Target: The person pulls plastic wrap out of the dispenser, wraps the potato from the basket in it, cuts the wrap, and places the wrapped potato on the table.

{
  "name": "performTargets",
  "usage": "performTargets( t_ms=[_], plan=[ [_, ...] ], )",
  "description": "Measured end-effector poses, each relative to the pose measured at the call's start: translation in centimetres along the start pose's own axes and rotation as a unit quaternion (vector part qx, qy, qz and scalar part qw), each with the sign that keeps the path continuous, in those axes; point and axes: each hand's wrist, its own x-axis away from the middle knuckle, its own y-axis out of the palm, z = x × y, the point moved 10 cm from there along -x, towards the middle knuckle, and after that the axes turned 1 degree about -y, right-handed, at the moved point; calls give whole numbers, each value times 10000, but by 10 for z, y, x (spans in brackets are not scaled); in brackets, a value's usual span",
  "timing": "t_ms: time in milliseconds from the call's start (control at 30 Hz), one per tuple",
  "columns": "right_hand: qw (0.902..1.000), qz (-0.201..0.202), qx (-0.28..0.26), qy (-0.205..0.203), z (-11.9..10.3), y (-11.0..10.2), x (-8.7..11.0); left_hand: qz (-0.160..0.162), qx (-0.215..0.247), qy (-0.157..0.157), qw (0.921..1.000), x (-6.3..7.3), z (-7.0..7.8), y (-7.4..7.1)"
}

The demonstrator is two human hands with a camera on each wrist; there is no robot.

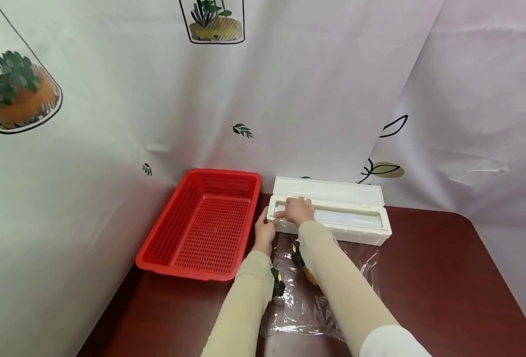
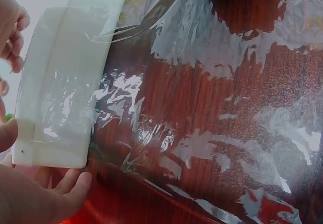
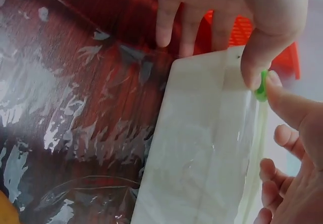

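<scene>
White box w/ the action at its L end: L hand had that end held, thumb up top, fingers round the end face! R hand was right alongside, over the opening, thumb on a little green tab, fingers curled; can't tell if they pinched anything. L thumb tip met the tab's other side, so the tab sat btwn both thumbs. Rest of the box ran off to the R of the grip, lid tipped up behind it, pale roll lying inside, R of the R hand. Clear film was spread on the near side of the grip, wrinkled & shiny, under the forearms. Orange thing showed nr-side of the R hand, partly hidden by the R forearm; can't tell what it was. Black gadgets, one per wrist, just behind the hands. Red basket stood L of the grip, v. close to the L hand. Dk red-brown table under it all; beyond the grip, white sheet w/ plant prints.
</scene>
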Motion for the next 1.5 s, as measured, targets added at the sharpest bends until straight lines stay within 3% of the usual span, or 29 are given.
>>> performTargets(
  t_ms=[300,500,800,1033,1333,1500],
  plan=[
    [9977,-35,-644,-215,-12,3,-5,56,148,-143,9998,3,-1,-2],
    [9979,-103,-638,4,-2,3,-10,145,184,-38,9997,1,5,1],
    [9991,130,-357,-202,10,-13,-3,268,216,44,9994,-1,6,6],
    [9999,33,-114,-75,56,-32,9,323,189,83,9993,-5,5,2],
    [9976,233,122,-644,126,-70,36,187,150,38,9997,-5,6,7],
    [9974,339,287,-562,169,-90,47,195,210,-9,9996,-3,6,6]
  ],
)
